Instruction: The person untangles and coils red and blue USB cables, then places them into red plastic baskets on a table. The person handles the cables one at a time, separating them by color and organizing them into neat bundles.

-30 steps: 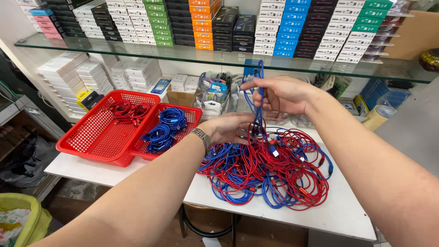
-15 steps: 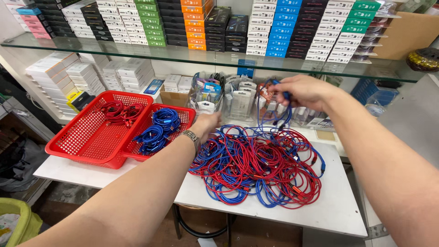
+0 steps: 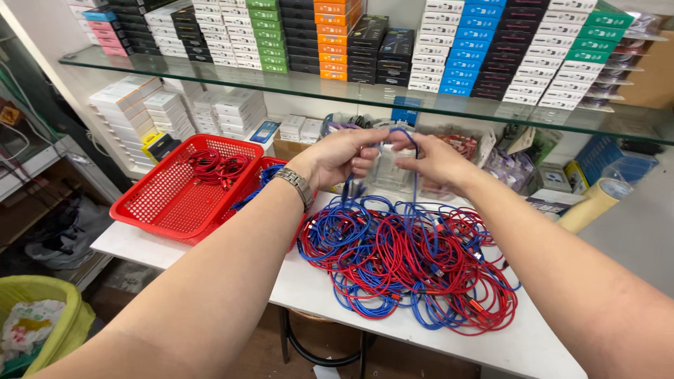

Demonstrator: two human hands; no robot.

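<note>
Both hands are raised above a tangled pile of red and blue cables (image 3: 407, 263) on a white table (image 3: 533, 344). My left hand (image 3: 337, 158), with a metal watch on its wrist, and my right hand (image 3: 432, 158) pinch the two sides of a loop of blue cable (image 3: 414, 151). The strands of that cable hang down into the pile. To the left stand two red baskets: the nearer-left one (image 3: 168, 196) holds coiled red cables (image 3: 214, 167), the other (image 3: 263, 179) holds blue cables and is partly hidden by my left forearm.
A glass shelf (image 3: 351, 91) above carries rows of small coloured boxes. White boxes and clear packets stand behind the pile. A roll of tape (image 3: 593, 203) lies at the right. A yellow bin (image 3: 38, 319) sits on the floor at lower left.
My left hand rose from the pile and joined my right hand at the blue cable. My right hand shifted left and now holds the loop together with the left.
</note>
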